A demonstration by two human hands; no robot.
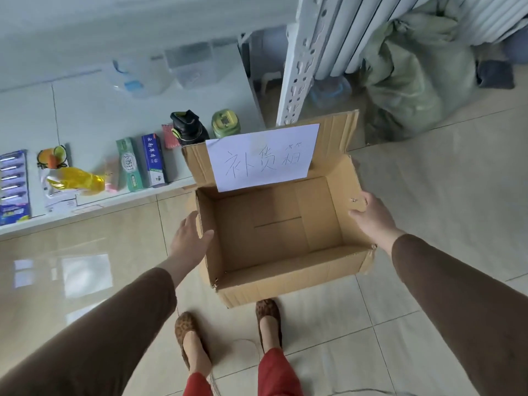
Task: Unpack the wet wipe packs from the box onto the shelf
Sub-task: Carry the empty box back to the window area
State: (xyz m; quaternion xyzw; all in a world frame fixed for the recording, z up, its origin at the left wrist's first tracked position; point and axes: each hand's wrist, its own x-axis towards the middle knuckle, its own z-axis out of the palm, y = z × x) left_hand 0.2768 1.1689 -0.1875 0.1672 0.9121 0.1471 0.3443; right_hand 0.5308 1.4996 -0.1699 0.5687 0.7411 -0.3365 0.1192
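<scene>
An open cardboard box with a handwritten white paper label on its back flap is in front of my feet. Its inside is bare brown cardboard, with no packs in it. My left hand grips the box's left wall, thumb hooked over the rim. My right hand grips the right wall at its folded flap. The low white shelf lies to the left of the box. I cannot pick out any wet wipe pack among the goods on it.
Along the shelf's front edge stand a blue blister pack, a yellow packet, two toothpaste boxes, a black bottle and a green jar. A white perforated shelf post and a green sack stand behind the box.
</scene>
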